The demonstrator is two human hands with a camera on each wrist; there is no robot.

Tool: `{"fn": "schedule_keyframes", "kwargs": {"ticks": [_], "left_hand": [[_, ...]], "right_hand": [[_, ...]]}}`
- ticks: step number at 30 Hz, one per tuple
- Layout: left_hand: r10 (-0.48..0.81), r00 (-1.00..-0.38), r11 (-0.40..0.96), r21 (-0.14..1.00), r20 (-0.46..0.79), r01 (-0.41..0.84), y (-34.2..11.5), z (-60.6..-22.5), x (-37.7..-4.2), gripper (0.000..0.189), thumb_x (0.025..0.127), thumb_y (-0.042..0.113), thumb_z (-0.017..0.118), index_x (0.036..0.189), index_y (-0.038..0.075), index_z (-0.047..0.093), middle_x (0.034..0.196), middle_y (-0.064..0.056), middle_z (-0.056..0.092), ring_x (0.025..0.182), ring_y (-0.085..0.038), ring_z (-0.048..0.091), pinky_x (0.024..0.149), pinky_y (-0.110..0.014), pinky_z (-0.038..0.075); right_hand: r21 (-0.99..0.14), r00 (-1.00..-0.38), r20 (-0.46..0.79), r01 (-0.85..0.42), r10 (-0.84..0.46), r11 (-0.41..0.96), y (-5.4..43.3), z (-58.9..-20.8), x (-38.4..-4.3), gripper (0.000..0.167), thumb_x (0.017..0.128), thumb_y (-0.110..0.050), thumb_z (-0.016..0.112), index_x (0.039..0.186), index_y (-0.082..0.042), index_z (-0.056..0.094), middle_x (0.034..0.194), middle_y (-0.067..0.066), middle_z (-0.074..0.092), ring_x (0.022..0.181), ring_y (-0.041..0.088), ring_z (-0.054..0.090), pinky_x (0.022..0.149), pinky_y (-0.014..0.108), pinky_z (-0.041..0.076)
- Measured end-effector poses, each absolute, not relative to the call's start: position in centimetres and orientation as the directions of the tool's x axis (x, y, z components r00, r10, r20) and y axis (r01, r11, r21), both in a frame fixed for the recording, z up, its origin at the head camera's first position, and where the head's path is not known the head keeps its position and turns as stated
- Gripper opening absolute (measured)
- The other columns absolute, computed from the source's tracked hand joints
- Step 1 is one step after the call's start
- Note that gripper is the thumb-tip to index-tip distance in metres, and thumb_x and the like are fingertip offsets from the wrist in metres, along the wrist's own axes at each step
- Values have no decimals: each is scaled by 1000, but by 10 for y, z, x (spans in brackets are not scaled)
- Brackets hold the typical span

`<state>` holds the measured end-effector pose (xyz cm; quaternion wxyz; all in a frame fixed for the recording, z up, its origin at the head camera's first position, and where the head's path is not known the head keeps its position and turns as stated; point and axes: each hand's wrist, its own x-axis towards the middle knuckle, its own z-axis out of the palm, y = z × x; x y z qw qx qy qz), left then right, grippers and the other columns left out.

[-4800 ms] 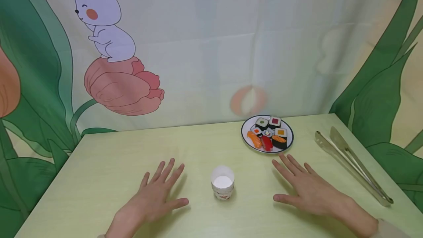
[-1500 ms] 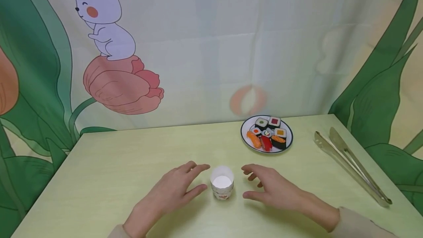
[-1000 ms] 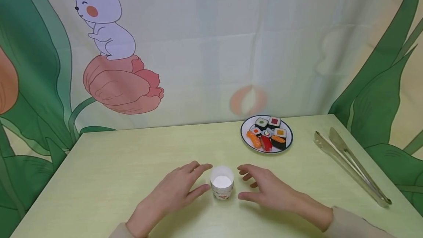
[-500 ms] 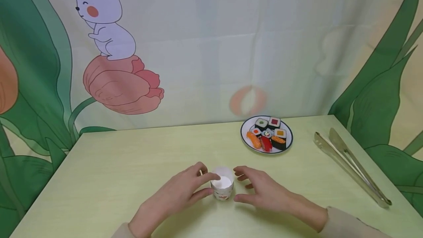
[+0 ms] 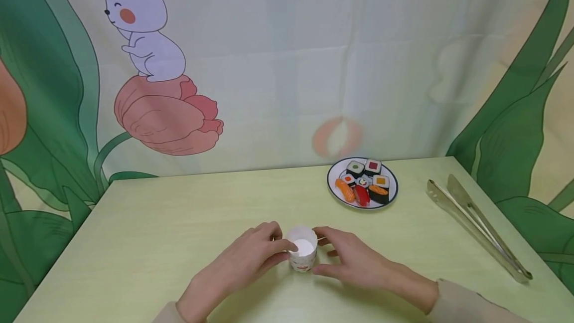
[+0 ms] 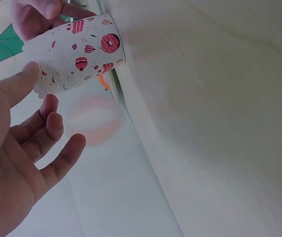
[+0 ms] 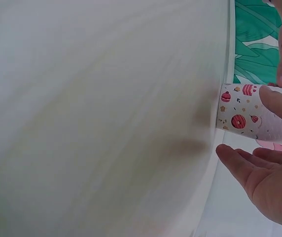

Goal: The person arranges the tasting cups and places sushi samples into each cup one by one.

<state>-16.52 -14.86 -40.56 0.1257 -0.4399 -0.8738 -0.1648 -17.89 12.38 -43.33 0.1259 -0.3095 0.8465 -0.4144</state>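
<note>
A stack of white paper baking cups (image 5: 302, 262) stands upright on the table, printed with red sweets; several layered, ruffled rims show in the left wrist view. My left hand (image 5: 242, 258) pinches the near-left rim, index fingertip over the opening and thumb outside. In the left wrist view its thumb (image 6: 25, 81) lies at the rim while other fingers are apart from the cups. From the right, my right hand (image 5: 354, 258) curves around the stack, fingers behind and thumb in front. Its lower fingers (image 7: 234, 160) are apart from the cups; whether the thumb touches cannot be told.
A round plate (image 5: 332, 194) of sushi pieces lies at the back right of the table (image 5: 179, 213). Metal tongs (image 5: 482, 231) lie open along the right edge. Behind the table hangs a printed curtain (image 5: 269, 64) with a rabbit and tulips.
Both hands have come inward from spread positions to the paper cups. The left index finger has moved over the opening and down to the rim; the right hand has closed in beside the cups.
</note>
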Motion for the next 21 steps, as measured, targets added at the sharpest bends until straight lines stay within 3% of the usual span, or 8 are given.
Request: {"fn": "schedule_keyframes", "kwargs": {"ticks": [21], "left_hand": [[724,-541,533,150,429,833,-144,-406,-168,14,88,12,83,99,20,80,87,9,61,83,-10,55,77,-27,47]], "right_hand": [[-801,-769,61,-417,-636,429,114,-433,-180,62,95,-34,77,143,-6,49,133,0,60,119,15,60,97,33,53]]}}
